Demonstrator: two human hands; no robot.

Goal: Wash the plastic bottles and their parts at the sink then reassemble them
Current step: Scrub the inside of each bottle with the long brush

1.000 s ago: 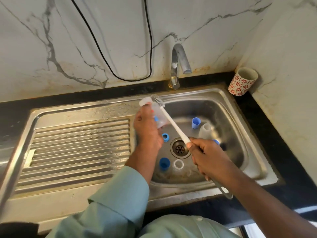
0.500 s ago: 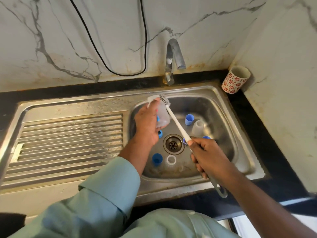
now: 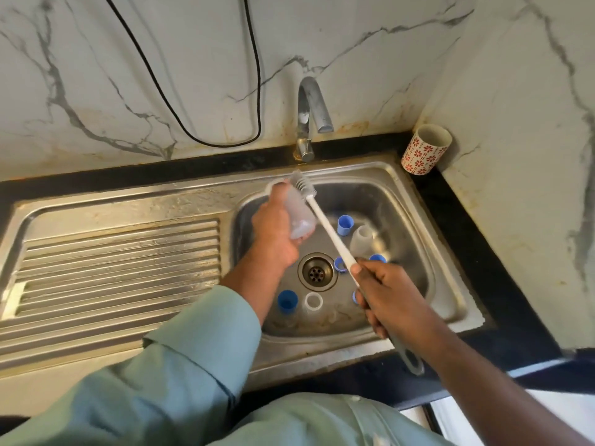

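My left hand (image 3: 273, 230) grips a small translucent plastic bottle (image 3: 297, 214) over the left side of the steel sink basin (image 3: 418, 252). My right hand (image 3: 386, 294) holds the white handle of a bottle brush (image 3: 325, 226), whose bristle head lies against the bottle's upper end. In the basin lie another clear bottle (image 3: 362, 239), a blue cap (image 3: 345, 224) standing at the back, a blue cap (image 3: 287, 300) at the front, a white ring (image 3: 313, 301) beside it, and blue rings (image 3: 339, 263) near the drain (image 3: 317, 272).
A chrome tap (image 3: 310, 114) rises behind the basin, with no water running. A ribbed draining board (image 3: 119, 265) fills the left. A cup (image 3: 425, 149) with red flowers stands in the back right corner. A black cable (image 3: 193, 136) hangs on the marble wall.
The brush head has slid up along the bottle and now shows more bristles past its upper end. Both hands stay in roughly the same place over the basin.
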